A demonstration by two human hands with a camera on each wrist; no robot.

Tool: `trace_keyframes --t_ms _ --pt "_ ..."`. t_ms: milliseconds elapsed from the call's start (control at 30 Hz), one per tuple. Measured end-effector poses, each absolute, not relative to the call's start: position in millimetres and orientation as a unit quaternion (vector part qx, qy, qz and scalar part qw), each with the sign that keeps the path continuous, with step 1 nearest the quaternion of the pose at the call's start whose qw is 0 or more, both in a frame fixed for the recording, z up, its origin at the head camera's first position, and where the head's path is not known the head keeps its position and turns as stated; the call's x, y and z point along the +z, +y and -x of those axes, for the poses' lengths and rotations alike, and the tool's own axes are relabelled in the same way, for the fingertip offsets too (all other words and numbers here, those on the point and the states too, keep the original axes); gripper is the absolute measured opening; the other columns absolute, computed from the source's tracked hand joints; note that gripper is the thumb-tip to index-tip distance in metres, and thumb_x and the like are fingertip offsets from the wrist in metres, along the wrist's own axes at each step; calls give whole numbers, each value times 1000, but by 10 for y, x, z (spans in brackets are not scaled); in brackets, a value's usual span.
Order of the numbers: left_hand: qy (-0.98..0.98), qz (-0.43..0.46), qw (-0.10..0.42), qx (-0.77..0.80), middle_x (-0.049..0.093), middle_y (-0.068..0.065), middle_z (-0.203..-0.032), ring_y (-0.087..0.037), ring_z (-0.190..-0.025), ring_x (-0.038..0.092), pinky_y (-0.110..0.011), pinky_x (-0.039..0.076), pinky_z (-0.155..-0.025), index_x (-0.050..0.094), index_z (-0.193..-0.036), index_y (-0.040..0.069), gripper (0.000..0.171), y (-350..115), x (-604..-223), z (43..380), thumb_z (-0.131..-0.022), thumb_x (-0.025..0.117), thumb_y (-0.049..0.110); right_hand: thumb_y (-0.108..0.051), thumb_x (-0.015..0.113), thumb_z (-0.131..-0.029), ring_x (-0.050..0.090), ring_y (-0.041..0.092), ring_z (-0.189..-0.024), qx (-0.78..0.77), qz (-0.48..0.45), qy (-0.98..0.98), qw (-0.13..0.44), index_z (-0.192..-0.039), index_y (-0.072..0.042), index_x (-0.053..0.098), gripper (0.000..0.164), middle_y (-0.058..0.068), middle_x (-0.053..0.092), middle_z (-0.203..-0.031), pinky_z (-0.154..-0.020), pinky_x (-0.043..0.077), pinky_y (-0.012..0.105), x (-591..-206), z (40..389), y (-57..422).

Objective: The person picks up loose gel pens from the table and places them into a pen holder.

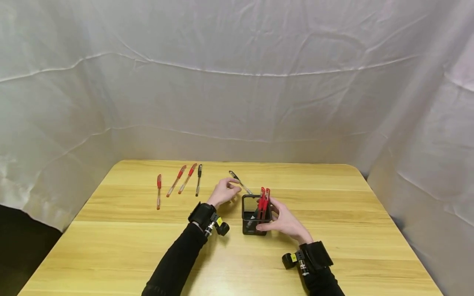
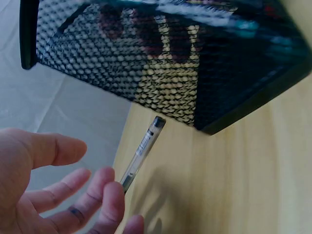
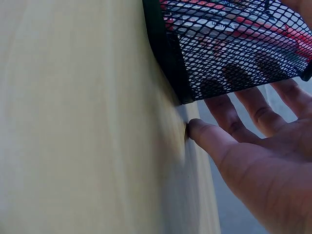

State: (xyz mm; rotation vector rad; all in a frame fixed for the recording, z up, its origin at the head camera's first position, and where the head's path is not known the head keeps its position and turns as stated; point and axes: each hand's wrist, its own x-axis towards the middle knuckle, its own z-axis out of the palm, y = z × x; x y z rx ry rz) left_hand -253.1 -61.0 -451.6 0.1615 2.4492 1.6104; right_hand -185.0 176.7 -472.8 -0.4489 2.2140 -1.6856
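A black mesh pen holder (image 1: 254, 227) stands on the table, with red-capped pens (image 1: 263, 201) upright in it and a darker pen leaning inside. My right hand (image 1: 284, 222) grips it from the right, thumb at the front and fingers round the side; in the right wrist view several fingers lie behind the mesh (image 3: 219, 63). To the holder's left, my left hand (image 1: 225, 191) hovers over the table with relaxed, parted fingers and nothing between them. Its fingertips are close to a black-capped gel pen (image 1: 242, 184), which lies slanted behind the holder; its clear barrel (image 2: 142, 150) shows in the left wrist view.
On the left part of the table lie three red pens (image 1: 159, 192) and one black pen (image 1: 198, 181), roughly side by side. Pale fabric (image 1: 237, 102) hangs behind the table's far edge and along both sides.
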Motion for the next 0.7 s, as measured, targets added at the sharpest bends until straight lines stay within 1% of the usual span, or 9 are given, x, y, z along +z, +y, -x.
trace_keyframes --t_ms 67,167,233,333,400,433,567,633,700 --pt "835 -67 102 537 70 -24 -108 -41 -85 68 -26 49 -61 58 -135 -2 41 -593 -4505 2569 -96 61 9 -15 88 -75 21 49 -152 -593 158 772 163 -157 -9 31 101 20 22 -167 -121 23 65 -4738 1850 1767" --pt "859 -96 92 495 71 -25 -108 -37 -88 68 -24 46 -63 57 -138 1 43 -560 -4499 2608 -96 59 8 -15 88 -75 20 49 -152 -595 162 770 165 -157 -8 30 101 21 21 -167 -121 22 65 -4750 1849 1762" --pt "880 -113 81 455 71 -23 -107 -34 -90 68 -26 48 -67 57 -140 3 44 -531 -4498 2630 -96 59 10 -15 88 -75 19 49 -152 -597 159 769 166 -157 -7 30 101 20 21 -167 -121 22 65 -4756 1850 1753" --pt "906 -126 79 397 71 -20 -110 -31 -98 67 -34 51 -76 56 -142 7 45 -482 -4491 2655 -98 58 14 -17 88 -75 20 49 -152 -593 156 772 167 -158 -6 27 104 21 18 -168 -121 23 65 -4757 1852 1748" --pt "917 -127 85 369 70 -18 -114 -32 -104 66 -41 53 -83 55 -143 9 45 -452 -4480 2667 -99 56 17 -16 88 -75 21 49 -151 -591 151 774 168 -159 -5 25 106 21 16 -168 -121 23 65 -4754 1854 1751" --pt "921 -128 88 358 69 -18 -120 -33 -110 65 -44 53 -88 55 -144 10 45 -437 -4472 2672 -99 55 17 -16 88 -75 21 49 -151 -590 152 775 168 -159 -5 24 106 21 16 -168 -121 23 64 -4751 1854 1754" --pt "931 -132 105 322 60 -18 -141 -38 -130 56 -55 48 -104 53 -146 12 44 -391 -4409 2663 -102 52 19 -15 88 -76 21 50 -151 -589 154 776 165 -158 -4 25 104 22 17 -167 -121 23 65 -4744 1855 1771" --pt "935 -135 113 307 55 -18 -147 -40 -137 50 -59 44 -108 52 -146 12 44 -377 -4380 2650 -104 50 20 -14 87 -76 22 51 -150 -589 159 775 164 -158 -3 26 103 23 18 -167 -120 23 66 -4741 1852 1776" --pt "938 -140 122 291 54 -18 -149 -40 -140 47 -60 42 -111 51 -147 12 44 -368 -4371 2646 -105 48 21 -14 87 -76 22 51 -150 -588 162 775 164 -158 -3 26 103 23 19 -166 -120 24 67 -4744 1848 1781"
